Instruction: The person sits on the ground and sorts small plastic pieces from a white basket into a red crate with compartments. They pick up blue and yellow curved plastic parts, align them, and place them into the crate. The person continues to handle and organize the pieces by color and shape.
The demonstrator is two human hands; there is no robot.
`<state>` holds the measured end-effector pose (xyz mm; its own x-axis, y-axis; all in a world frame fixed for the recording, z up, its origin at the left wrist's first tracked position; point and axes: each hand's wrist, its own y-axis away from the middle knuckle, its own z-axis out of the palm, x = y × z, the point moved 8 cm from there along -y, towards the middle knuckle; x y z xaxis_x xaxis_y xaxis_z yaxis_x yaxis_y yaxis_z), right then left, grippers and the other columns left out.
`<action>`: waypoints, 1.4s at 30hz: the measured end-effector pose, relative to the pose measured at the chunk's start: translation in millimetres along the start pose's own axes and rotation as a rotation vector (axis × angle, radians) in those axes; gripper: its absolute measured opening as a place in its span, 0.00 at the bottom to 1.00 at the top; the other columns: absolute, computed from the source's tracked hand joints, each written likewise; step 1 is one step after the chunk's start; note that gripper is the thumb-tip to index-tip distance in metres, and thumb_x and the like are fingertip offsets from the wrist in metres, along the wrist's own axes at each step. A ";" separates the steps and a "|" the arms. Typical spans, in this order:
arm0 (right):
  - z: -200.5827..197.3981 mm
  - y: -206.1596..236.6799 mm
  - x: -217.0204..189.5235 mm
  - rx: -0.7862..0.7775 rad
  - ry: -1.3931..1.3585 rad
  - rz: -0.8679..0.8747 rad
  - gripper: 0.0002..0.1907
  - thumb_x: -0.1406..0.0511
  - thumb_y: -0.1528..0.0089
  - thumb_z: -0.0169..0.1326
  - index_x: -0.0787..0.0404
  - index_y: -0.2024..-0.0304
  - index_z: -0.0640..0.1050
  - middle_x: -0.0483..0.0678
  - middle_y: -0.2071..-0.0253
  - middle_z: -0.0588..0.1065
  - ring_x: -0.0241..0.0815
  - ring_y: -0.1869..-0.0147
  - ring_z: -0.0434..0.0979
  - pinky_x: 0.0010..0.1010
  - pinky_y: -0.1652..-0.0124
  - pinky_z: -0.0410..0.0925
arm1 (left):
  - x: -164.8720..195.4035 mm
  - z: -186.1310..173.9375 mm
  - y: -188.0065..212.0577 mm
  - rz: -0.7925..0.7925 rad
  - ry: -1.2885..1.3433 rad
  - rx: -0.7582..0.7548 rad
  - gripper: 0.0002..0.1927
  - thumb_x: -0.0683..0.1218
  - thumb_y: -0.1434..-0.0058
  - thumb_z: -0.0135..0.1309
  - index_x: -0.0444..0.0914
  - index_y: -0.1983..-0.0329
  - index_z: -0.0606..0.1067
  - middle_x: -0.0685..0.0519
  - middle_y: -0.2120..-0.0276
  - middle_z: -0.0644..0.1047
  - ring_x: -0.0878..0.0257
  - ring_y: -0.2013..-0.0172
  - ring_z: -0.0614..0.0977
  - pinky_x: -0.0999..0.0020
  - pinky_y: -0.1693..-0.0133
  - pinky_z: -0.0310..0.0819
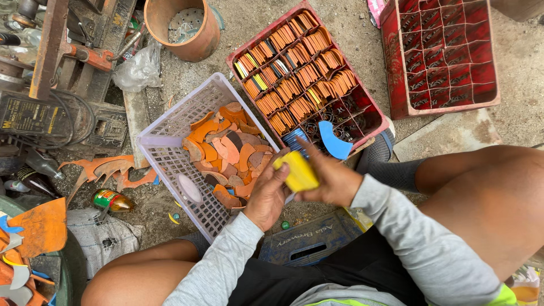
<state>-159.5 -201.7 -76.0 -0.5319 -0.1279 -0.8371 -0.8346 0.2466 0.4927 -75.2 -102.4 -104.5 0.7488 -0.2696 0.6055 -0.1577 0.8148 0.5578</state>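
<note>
Nearest to us are bare knees and grey sleeves, with a dark blue plastic crate (309, 241) on the ground between the legs. Just above it our left hand (267, 195) and right hand (331, 178) meet on a small yellow curved plastic piece (298, 171); both hands are closed around it, fingers pinching its edges, and it is held up over the near corner of the baskets.

Beyond the left hand lies a pale lilac plastic mesh basket (170, 127) holding a heap of orange and brown crescent-shaped offcuts (226, 150). To its right sits a red divided plastic crate (374, 110), its cells packed with upright stacks of orange pieces (300, 71), and a blue curved piece (332, 141) rests at its near edge. Farther right stands a second red divided crate (445, 54). At the far edge we see a round orange bucket (181, 28).
</note>
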 end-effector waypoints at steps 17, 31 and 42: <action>-8.8 8.4 -52.7 0.269 -0.122 -0.214 0.31 0.56 0.32 0.47 0.64 0.31 0.60 0.57 0.51 0.78 0.48 0.46 0.82 0.37 0.50 0.75 | 30.6 -38.2 1.3 0.142 0.315 0.347 0.18 0.53 0.31 0.49 0.39 0.44 0.72 0.47 0.64 0.76 0.53 0.57 0.83 0.56 0.53 0.83; -3.4 27.9 -99.1 0.736 -0.003 -0.770 0.23 0.56 0.24 0.36 0.69 0.48 0.74 0.60 0.47 0.72 0.54 0.42 0.75 0.41 0.42 0.72 | 15.8 -10.6 9.1 0.072 0.440 0.273 0.20 0.55 0.30 0.48 0.41 0.40 0.71 0.50 0.49 0.75 0.58 0.47 0.78 0.60 0.47 0.79; 3.0 32.5 -101.9 0.778 0.171 -0.808 0.21 0.56 0.24 0.35 0.66 0.45 0.72 0.59 0.48 0.70 0.54 0.43 0.71 0.46 0.42 0.66 | 25.1 -18.8 9.2 0.160 0.392 0.370 0.13 0.48 0.30 0.52 0.36 0.48 0.75 0.48 0.58 0.78 0.57 0.57 0.82 0.58 0.53 0.81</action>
<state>-132.0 -177.7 24.6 0.0598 -0.6353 -0.7700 -0.6586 0.5545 -0.5087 -45.7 -92.0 -94.8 0.8690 0.1110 0.4822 -0.4516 0.5765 0.6810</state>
